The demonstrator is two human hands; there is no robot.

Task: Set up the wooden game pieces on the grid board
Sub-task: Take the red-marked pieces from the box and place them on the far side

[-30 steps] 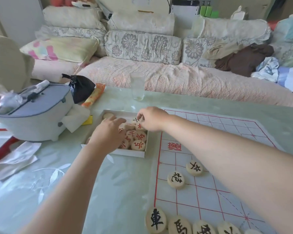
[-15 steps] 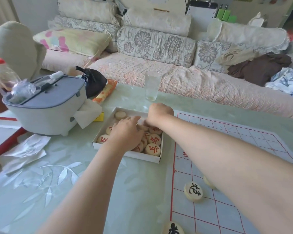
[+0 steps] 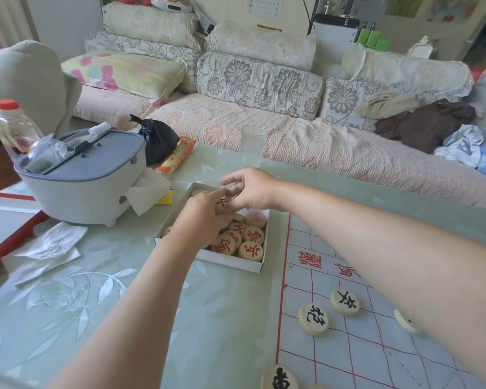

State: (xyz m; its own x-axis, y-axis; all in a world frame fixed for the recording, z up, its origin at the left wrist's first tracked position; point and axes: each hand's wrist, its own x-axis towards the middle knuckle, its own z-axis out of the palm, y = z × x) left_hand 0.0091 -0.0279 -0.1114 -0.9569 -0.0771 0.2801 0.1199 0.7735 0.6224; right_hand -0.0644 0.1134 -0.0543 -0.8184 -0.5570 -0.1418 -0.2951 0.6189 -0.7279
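Glass-topped counter [image 3: 96,304], frame centre: both hands above white box [image 3: 230,262]; left hand [image 3: 205,217] fingers pinch black-marked piece [image 3: 222,204]; right hand [image 3: 250,189] fingers loosely spread, empty.

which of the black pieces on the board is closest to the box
The black-lettered piece at the far end of the cluster on the grid board; the piece beside it lies slightly nearer the camera, farther from the white box.

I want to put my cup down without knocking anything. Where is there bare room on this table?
Bare tabletop lies between the crumpled wrapper and the grid board. Crowded: around the white box, where both hands reach, and beside the grey container.
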